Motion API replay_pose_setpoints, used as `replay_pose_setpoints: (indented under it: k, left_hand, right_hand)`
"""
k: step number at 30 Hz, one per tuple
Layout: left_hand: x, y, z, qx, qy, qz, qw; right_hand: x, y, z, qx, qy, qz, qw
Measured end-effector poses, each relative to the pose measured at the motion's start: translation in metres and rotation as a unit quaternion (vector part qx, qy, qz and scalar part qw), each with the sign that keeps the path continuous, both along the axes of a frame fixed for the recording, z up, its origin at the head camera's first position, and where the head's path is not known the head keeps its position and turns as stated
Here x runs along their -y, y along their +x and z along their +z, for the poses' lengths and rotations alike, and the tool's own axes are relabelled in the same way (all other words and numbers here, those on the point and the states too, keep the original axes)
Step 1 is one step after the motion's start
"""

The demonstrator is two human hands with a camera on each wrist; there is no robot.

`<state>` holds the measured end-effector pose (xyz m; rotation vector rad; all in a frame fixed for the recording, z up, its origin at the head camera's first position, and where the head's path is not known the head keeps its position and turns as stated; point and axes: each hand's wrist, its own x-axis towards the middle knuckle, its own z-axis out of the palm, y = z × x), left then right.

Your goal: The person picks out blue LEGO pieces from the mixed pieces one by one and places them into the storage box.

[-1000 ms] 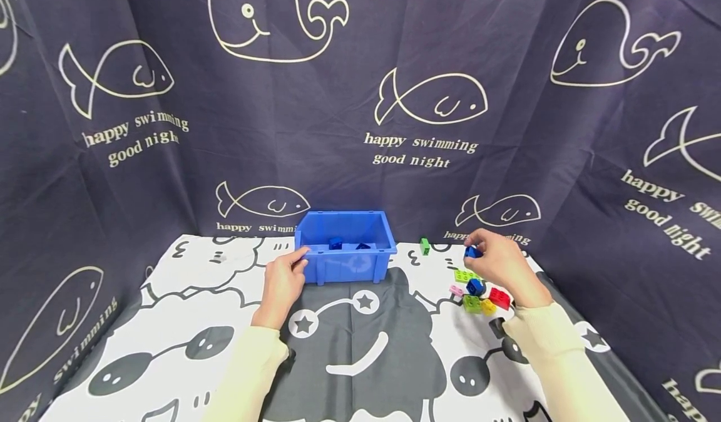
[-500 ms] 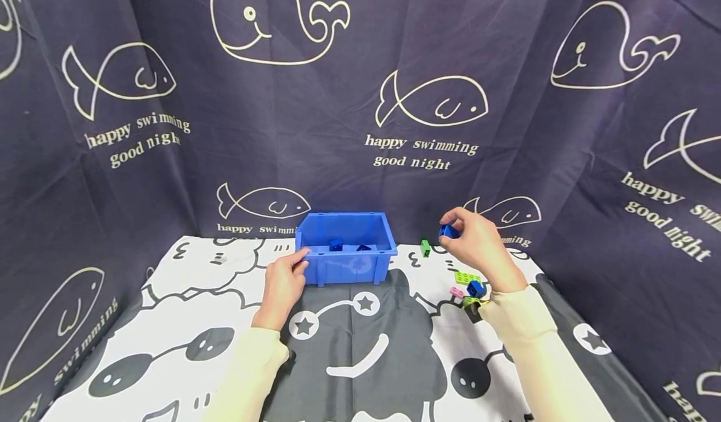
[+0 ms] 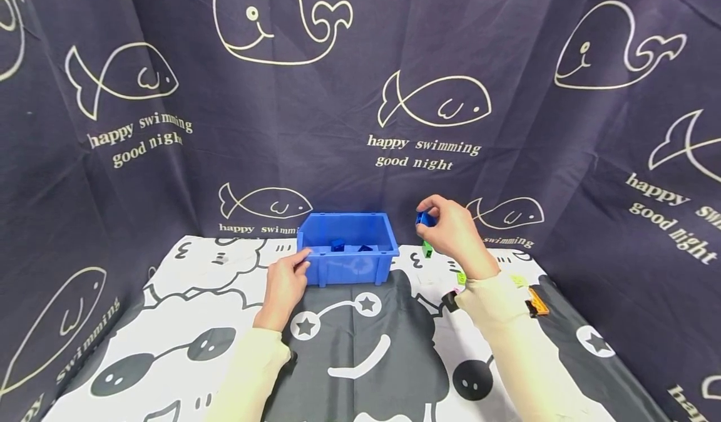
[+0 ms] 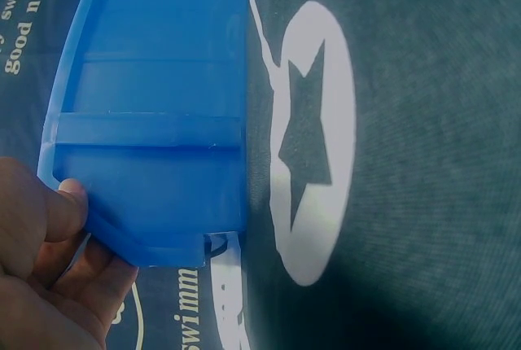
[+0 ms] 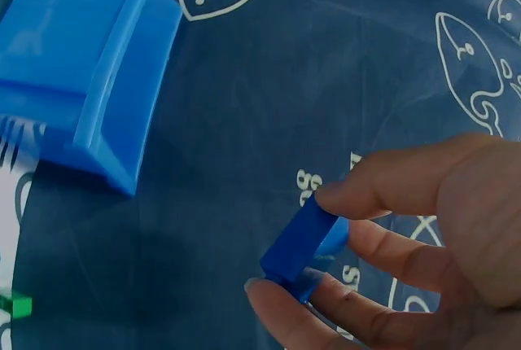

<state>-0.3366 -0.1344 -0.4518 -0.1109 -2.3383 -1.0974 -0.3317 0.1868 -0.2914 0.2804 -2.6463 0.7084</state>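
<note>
A blue plastic bin point(image 3: 349, 268) stands at the back of the cloth, with a couple of dark blue blocks point(image 3: 338, 245) inside. My left hand point(image 3: 285, 287) grips the bin's front left corner; in the left wrist view the thumb point(image 4: 72, 203) lies over the rim, the other fingers beneath it. Raised to the right of the bin, my right hand point(image 3: 453, 231) pinches a blue toy block point(image 3: 426, 219) between thumb and fingers. The right wrist view shows that block point(image 5: 301, 240) tilted, apart from the bin's side.
Just below the right hand lies a green block point(image 3: 427, 249) near the dark curtain. Lime green pieces point(image 3: 518, 280) and an orange block point(image 3: 539, 302) show around the right sleeve, which hides other blocks. Whale-and-fish curtains point(image 3: 338, 128) rise close behind the bin.
My right hand has lifted the blue block and carried it left, from over the pile of blocks toward the bin. My left hand stays on the bin's corner.
</note>
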Motion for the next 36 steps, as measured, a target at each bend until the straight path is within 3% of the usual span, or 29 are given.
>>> replay_pose_setpoints:
  k: [15,26,36]
  left_hand:
    - [0.000,0.001,0.001,-0.005,0.003,-0.003,1.0000]
    - [-0.002,0.000,-0.001,-0.012,-0.001,-0.003,0.9999]
    - [0.000,-0.001,-0.003,-0.015,-0.001,-0.002,0.9999]
  right_hand:
    - [0.043,-0.014,-0.002,-0.020,-0.023,0.033,0.9990]
    - [0.071,-0.025,-0.007,-0.007,-0.034,0.062,0.9974]
    - [0.091,-0.035,-0.014,0.029,-0.038,0.062,0.9969]
